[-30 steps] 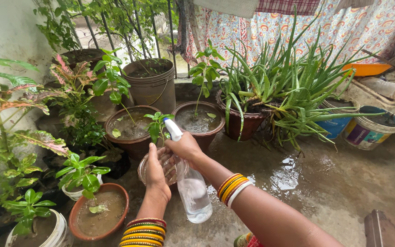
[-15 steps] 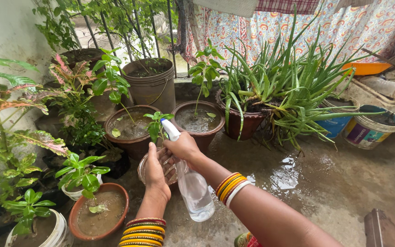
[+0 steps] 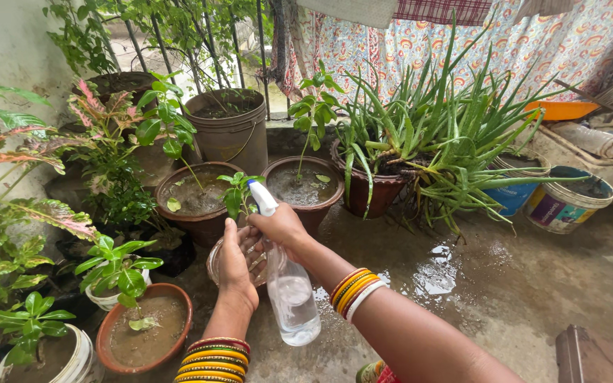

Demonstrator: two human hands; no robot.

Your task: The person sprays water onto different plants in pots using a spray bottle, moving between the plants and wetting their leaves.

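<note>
My right hand (image 3: 284, 228) grips the neck of a clear plastic spray bottle (image 3: 292, 298) with a white nozzle (image 3: 262, 198); the nozzle points toward a small green seedling (image 3: 238, 193). My left hand (image 3: 235, 262) rests on the rim of a small clear pot (image 3: 216, 261) just below that seedling. Both wrists wear stacks of orange, red and white bangles. The bottle holds some water and hangs tilted, base toward me.
Brown clay pots (image 3: 193, 202) (image 3: 305, 190) with wet soil stand just beyond my hands. A grey bucket planter (image 3: 232, 135) sits by the railing. Leafy plants crowd the left. Aloe (image 3: 427, 128) spreads at right, near paint buckets (image 3: 565, 202). The concrete floor (image 3: 462, 284) is wet.
The spray bottle and my right hand have shifted very slightly; otherwise both hands stay in the same place by the small pot.
</note>
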